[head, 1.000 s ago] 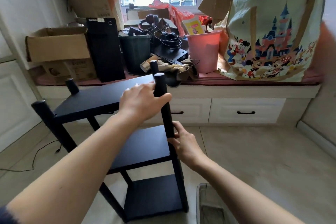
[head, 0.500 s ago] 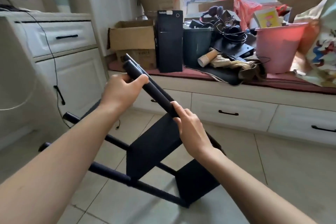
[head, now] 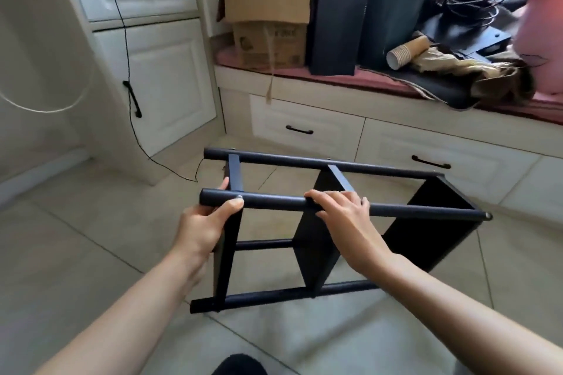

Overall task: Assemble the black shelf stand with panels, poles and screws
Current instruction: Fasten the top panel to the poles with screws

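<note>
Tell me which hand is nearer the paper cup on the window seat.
Right. The right hand grips the shelf's top pole, below the paper cup; the left hand holds the pole's far-left end.

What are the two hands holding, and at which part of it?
Both grip the black shelf stand, which lies on its side. The left hand holds the near upper pole by its left end at the end panel; the right hand holds that pole's middle.

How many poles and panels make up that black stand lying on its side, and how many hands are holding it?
Poles: 4 (far upper pole, near upper pole, far lower pole, near lower pole)
Panels: 3 (left panel, middle panel, right panel)
Hands: 2 (left hand, right hand), both on the near upper pole
Total: 9
</note>
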